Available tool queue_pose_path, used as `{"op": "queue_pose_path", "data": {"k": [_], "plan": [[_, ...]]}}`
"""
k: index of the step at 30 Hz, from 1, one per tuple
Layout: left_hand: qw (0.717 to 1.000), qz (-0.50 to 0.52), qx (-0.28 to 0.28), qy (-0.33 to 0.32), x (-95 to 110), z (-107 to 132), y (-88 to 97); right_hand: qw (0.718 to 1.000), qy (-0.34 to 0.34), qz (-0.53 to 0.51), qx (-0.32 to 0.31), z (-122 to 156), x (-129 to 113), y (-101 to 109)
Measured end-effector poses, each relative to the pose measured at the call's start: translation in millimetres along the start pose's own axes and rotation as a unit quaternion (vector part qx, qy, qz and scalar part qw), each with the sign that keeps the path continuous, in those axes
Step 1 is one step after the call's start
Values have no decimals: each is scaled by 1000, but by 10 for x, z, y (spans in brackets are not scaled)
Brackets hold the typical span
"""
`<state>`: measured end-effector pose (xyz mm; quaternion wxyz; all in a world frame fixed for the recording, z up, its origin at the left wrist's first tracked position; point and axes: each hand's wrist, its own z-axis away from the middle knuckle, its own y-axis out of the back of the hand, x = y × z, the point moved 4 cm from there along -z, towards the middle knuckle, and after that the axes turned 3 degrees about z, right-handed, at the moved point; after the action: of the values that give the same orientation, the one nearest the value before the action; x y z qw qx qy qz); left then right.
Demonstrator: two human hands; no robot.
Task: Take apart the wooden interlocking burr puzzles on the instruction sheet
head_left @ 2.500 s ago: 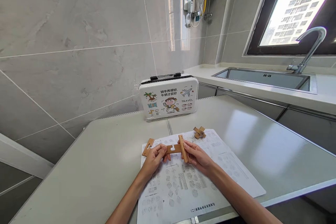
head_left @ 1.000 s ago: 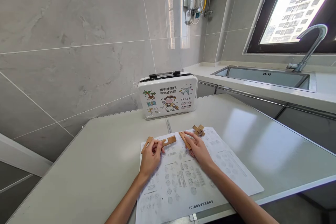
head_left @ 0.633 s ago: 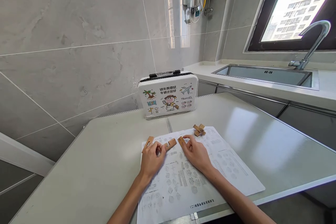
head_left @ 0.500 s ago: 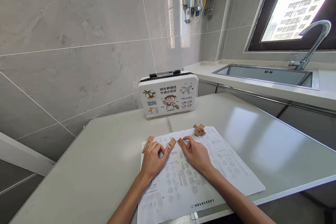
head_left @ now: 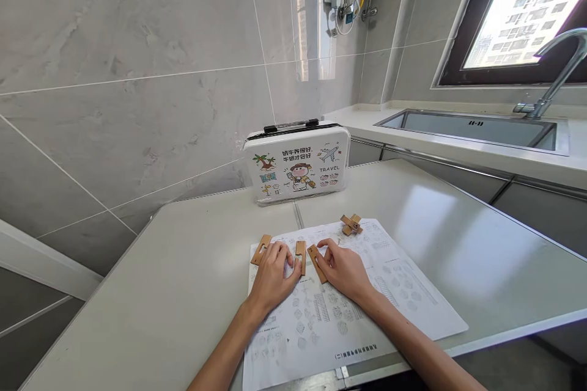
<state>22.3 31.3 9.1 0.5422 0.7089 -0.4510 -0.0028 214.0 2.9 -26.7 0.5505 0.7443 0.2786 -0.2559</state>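
Observation:
On a printed sheet (head_left: 321,342) lie notched wooden burr puzzle pieces. My left hand (head_left: 271,275) has its fingers curled, the thumb pressed on an upright-lying puzzle piece (head_left: 300,250). Another notched piece (head_left: 261,249) sits just beyond its knuckles, at the sheet's left edge. My right hand (head_left: 343,269) is closed with its thumb on a slanted puzzle piece (head_left: 313,253), which bears a small dark mark at its top end; the index finger bends above it. These two middle pieces lie side by side with a narrow gap. Farther back, several pieces are joined in a crossed cluster (head_left: 351,224).
A white cartoon-printed case (head_left: 298,165) stands upright at the table's back, against the tiled wall (head_left: 160,128). The pale table (head_left: 183,293) has a seam running front to back. On the right are a counter with a sink (head_left: 468,128) and a faucet (head_left: 557,73).
The piece at my left thumb has turned from slanting to nearly straight. The piece at my right hand now shows more of its length below the thumb. The camera view has shifted slightly.

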Motion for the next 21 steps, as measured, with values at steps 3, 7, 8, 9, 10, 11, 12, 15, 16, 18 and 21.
{"op": "queue_pose_path", "data": {"k": [3,7,8,9,10,11,12,15,16,18,21], "plan": [[1000,11,-15,-22,26,16,-1,999,29,-10,-16,10,-46,-14],[996,32,-62,-61,77,32,-15,997,61,-26,-29,30,-102,-18],[995,35,-72,-68,89,34,-17,997,69,-30,-31,37,-112,-17],[994,35,-78,-73,100,35,-17,996,78,-34,-34,45,-123,-16],[993,34,-82,-76,109,34,-15,994,91,-39,-38,55,-135,-15],[993,32,-85,-78,117,33,-14,993,105,-45,-43,66,-149,-15],[993,30,-86,-79,122,32,-13,990,120,-50,-49,77,-163,-16],[993,22,-87,-83,123,30,-13,986,142,-60,-62,97,-189,-18],[993,18,-85,-84,117,29,-13,986,141,-61,-62,95,-190,-15],[994,6,-75,-85,99,26,-13,987,137,-64,-49,81,-185,-3],[996,-14,-47,-80,65,16,-3,988,136,-71,-27,53,-163,14]]}}
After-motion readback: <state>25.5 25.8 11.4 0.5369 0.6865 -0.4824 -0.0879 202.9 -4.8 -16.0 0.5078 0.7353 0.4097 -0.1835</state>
